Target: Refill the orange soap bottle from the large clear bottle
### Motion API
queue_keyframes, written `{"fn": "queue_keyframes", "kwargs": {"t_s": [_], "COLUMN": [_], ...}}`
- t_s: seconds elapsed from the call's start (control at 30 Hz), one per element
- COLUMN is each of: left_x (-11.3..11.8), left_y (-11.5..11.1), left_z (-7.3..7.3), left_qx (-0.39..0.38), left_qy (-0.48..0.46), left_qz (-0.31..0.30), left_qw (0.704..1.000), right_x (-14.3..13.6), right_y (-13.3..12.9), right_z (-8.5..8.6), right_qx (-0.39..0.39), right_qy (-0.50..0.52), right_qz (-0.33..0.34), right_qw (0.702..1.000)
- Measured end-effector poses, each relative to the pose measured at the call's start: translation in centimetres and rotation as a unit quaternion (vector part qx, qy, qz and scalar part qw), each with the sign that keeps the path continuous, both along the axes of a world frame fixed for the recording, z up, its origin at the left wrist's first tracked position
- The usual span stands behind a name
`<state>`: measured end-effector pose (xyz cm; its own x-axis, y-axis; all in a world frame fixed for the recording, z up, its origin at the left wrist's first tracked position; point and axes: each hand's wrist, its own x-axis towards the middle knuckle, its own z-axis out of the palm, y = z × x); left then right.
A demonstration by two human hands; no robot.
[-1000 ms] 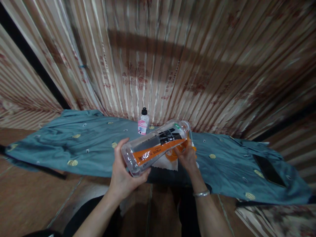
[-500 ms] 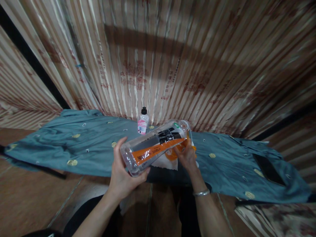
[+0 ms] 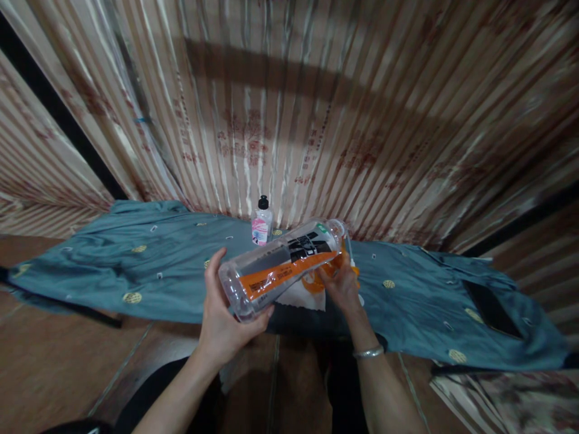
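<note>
The left hand (image 3: 224, 322) cups the base of a clear plastic bottle (image 3: 280, 268), its fingers (image 3: 212, 268) curled around the rounded bottom and the thumb pressed against the near side, so the grip is closed on the bottle. The bottle lies tilted, base low and toward the person, neck rising away to the right, with an orange and black label (image 3: 289, 265) wrapped along its side. The right hand (image 3: 341, 289) sits under the neck end, its fingers (image 3: 326, 278) bent up against the label there; they appear to pinch a thin white stick (image 3: 349, 253) that stands up just past the fingertips, though the hold itself is partly hidden. A bracelet (image 3: 368, 352) circles the right wrist. Just beyond the left fingers a small bottle with a black cap (image 3: 262, 220) stands upright on a teal cloth (image 3: 136, 271). Below the tilted bottle a white cloth (image 3: 301, 296) lies on the teal one. Far right of the fingers a dark phone (image 3: 491, 308) rests on the cloth.
</note>
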<state>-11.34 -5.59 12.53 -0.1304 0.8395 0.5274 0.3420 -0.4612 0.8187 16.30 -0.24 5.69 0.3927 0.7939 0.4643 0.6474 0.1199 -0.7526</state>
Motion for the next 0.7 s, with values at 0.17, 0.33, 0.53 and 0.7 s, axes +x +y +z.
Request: {"fn": "queue_keyframes", "kwargs": {"t_s": [0.17, 0.33, 0.53, 0.7], "left_x": [0.08, 0.15, 0.05, -0.05], "left_y": [-0.05, -0.16, 0.01, 0.11], "left_z": [0.04, 0.17, 0.1, 0.23], "left_qx": [0.004, 0.0, 0.0, 0.005], "left_qy": [-0.01, -0.028, -0.031, -0.019], "left_qz": [0.006, -0.002, -0.006, -0.007], "left_qw": [1.0, 1.0, 0.999, 1.0], "right_x": [-0.11, -0.18, -0.25, -0.2], "right_y": [-0.14, -0.22, -0.18, -0.12], "right_z": [0.5, 0.67, 0.58, 0.5], "right_qx": [-0.016, 0.006, -0.005, -0.008], "right_qy": [0.009, 0.009, 0.0, -0.001], "right_qz": [0.009, 0.028, 0.006, 0.003], "right_qw": [1.0, 1.0, 1.0, 1.0]}}
